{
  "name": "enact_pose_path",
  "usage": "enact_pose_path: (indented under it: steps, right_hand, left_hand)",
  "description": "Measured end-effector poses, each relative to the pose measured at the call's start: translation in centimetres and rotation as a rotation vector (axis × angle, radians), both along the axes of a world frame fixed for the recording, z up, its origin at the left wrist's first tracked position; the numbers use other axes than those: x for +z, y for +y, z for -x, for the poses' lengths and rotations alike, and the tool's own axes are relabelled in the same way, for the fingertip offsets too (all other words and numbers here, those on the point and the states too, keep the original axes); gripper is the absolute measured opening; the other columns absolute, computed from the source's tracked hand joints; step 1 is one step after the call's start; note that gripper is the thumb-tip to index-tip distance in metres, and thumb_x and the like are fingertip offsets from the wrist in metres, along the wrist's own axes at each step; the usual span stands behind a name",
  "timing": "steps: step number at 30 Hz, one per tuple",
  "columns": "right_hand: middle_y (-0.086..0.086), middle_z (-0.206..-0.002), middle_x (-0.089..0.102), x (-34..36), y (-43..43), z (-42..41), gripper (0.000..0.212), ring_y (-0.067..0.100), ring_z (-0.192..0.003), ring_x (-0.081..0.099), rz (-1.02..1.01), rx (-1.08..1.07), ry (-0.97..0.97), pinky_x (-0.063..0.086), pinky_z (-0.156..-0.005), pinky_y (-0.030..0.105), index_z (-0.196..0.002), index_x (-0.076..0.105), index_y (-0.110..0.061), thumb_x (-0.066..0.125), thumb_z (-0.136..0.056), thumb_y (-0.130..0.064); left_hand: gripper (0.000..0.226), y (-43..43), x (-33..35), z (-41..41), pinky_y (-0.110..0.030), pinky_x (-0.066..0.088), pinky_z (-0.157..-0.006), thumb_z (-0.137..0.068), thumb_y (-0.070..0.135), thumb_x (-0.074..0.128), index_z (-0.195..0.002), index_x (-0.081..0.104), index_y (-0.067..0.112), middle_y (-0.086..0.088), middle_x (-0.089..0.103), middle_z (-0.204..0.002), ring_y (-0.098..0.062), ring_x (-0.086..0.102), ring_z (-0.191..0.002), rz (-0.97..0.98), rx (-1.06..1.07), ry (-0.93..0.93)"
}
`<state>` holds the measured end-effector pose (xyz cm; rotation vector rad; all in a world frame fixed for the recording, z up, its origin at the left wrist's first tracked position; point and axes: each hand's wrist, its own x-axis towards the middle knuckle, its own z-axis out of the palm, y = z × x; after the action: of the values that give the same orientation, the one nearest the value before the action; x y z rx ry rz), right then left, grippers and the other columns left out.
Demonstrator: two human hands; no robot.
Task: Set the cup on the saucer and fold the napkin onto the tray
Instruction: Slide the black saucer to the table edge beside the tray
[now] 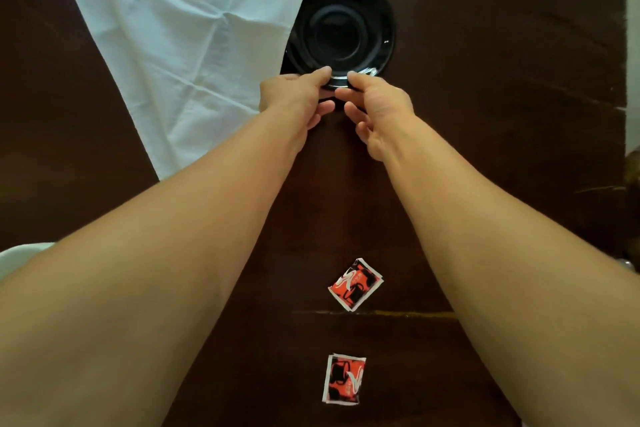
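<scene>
Head view, looking down on a dark brown table (485, 80). Black saucer (341, 28) sits at upper centre, flat on the table, glossy, with concentric rings around an empty well. No cup on it; the cup cannot be identified in this view. White napkin (180, 45) lies spread open and creased at upper left, running diagonally; its right edge overlaps the saucer's left rim, covering part of it. Both forearms reach forward from the bottom corners and meet at the saucer's near rim. Left hand (294, 100): thumb on top of the rim at its near-left part, remaining fingers curled below toward the table; thumb and fingers appear pinched on the rim, though the underside contact is hidden. Right hand (377, 111): thumb on top of the rim just right of the left thumb, fingers curled underneath in the same way, likewise closed on the rim as far as can be seen. The two thumbs are close together, not touching. Left hand's outer edge lies just beside the napkin's lower border; contact there cannot be told. Two small red-and-black packets with white borders lie on the table between the forearms: far packet (355, 283) tilted, near packet (344, 378) roughly square to the view, well apart from each other. A pale rounded object (20, 258) shows at the left edge, mostly hidden behind the left forearm; what it is cannot be told.
</scene>
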<state>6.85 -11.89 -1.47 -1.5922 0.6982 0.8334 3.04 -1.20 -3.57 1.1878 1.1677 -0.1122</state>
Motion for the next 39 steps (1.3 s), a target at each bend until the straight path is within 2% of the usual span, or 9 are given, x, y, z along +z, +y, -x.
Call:
enact_pose_path:
  steps: [3, 5, 7, 10, 14, 19, 27, 32, 39]
  right_hand:
    - [-0.004, -0.07, 0.075, 2.2, -0.4, 1.9, 0.011, 0.008, -0.06, 0.069, -0.05, -0.044, -0.022, 0.046, -0.054, 0.024, -0.094, 0.067, -0.018, 0.063, -0.096, -0.028]
    - [-0.003, -0.066, 0.071, 4.3, -0.7, 4.2, 0.014, 0.011, -0.061, 0.067, -0.055, -0.048, -0.018, 0.043, -0.053, 0.024, -0.088, 0.064, -0.017, 0.06, -0.098, -0.026]
    - [-0.003, -0.065, 0.07, 6.0, -1.4, 6.8, 0.016, 0.01, -0.058, 0.063, -0.042, -0.021, -0.015, 0.039, -0.05, 0.023, -0.085, 0.063, -0.018, 0.059, -0.098, -0.026]
    - [-0.001, -0.067, 0.069, 9.0, -3.3, 10.7, 0.018, 0.011, -0.059, 0.06, -0.071, -0.051, 0.002, 0.039, -0.051, 0.024, -0.085, 0.063, -0.016, 0.059, -0.099, -0.026]
    - [0.002, -0.068, 0.068, 12.1, -5.1, 15.8, 0.018, 0.014, -0.065, 0.06, -0.105, -0.112, 0.016, 0.043, -0.056, 0.026, -0.087, 0.063, -0.013, 0.058, -0.099, -0.025]
    - [0.003, -0.069, 0.069, 14.4, -8.4, 20.6, 0.015, 0.016, -0.066, 0.061, -0.142, -0.137, 0.009, 0.044, -0.061, 0.029, -0.091, 0.063, -0.012, 0.059, -0.099, -0.024]
    - [0.003, -0.071, 0.072, 14.7, -16.3, 24.2, 0.015, 0.017, -0.075, 0.063, -0.154, -0.034, 0.04, 0.046, -0.065, 0.031, -0.103, 0.061, -0.013, 0.059, -0.099, -0.028]
    - [0.004, -0.073, 0.073, 14.3, -22.5, 26.3, 0.015, 0.019, -0.08, 0.063, -0.131, 0.051, 0.049, 0.046, -0.068, 0.032, -0.102, 0.06, -0.014, 0.059, -0.099, -0.029]
    - [0.003, -0.082, 0.077, 12.0, -29.3, 30.7, 0.02, 0.021, -0.089, 0.067, -0.076, 0.106, 0.085, 0.05, -0.073, 0.034, -0.108, 0.064, -0.015, 0.06, -0.098, -0.033]
  left_hand:
    - [0.02, -0.7, 2.6, 1.6, -0.02, 0.048, -0.051, -0.088, 0.029, 0.075, -0.101, 0.07, 0.014, 0.0, 0.079, -0.077, -0.005, 0.07, -0.05, 0.101, -0.079, -0.038]
    - [0.01, -1.0, 4.6, 4.1, -0.017, 0.05, -0.048, -0.093, 0.025, 0.071, -0.09, 0.069, 0.016, 0.003, 0.076, -0.062, -0.005, 0.07, -0.051, 0.186, -0.078, -0.045]
    - [0.012, -1.3, 6.2, 6.7, -0.014, 0.051, -0.045, -0.094, 0.024, 0.069, -0.086, 0.068, 0.015, 0.004, 0.073, -0.056, -0.004, 0.069, -0.048, 0.213, -0.09, -0.045]
    - [0.017, -2.4, 9.0, 10.4, -0.017, 0.051, -0.041, -0.091, 0.022, 0.073, -0.099, 0.069, 0.008, -0.003, 0.076, -0.067, -0.007, 0.069, -0.049, 0.173, -0.134, -0.056]
    - [0.016, -4.0, 12.8, 14.8, -0.022, 0.053, -0.044, -0.087, 0.021, 0.078, -0.088, 0.068, 0.009, -0.01, 0.077, -0.083, -0.012, 0.07, -0.056, 0.114, -0.133, -0.022]
    - [0.025, -6.7, 15.4, 19.2, -0.024, 0.057, -0.052, -0.086, 0.022, 0.08, -0.101, 0.072, 0.004, -0.012, 0.078, -0.088, -0.015, 0.073, -0.067, 0.058, -0.161, 0.016]
    - [0.024, -14.0, 17.3, 23.5, -0.027, 0.059, -0.057, -0.087, 0.019, 0.078, -0.104, 0.072, 0.003, -0.012, 0.078, -0.09, -0.018, 0.075, -0.076, 0.1, -0.106, 0.061]
    - [0.034, -20.0, 17.2, 26.4, -0.025, 0.057, -0.047, -0.087, 0.017, 0.079, -0.115, 0.067, 0.004, -0.013, 0.076, -0.099, -0.02, 0.073, -0.081, 0.126, -0.053, 0.116]
    - [0.026, -26.5, 15.6, 30.8, -0.03, 0.059, -0.058, -0.087, 0.018, 0.078, -0.107, 0.069, 0.004, -0.013, 0.075, -0.099, -0.022, 0.071, -0.085, 0.187, -0.059, 0.177]
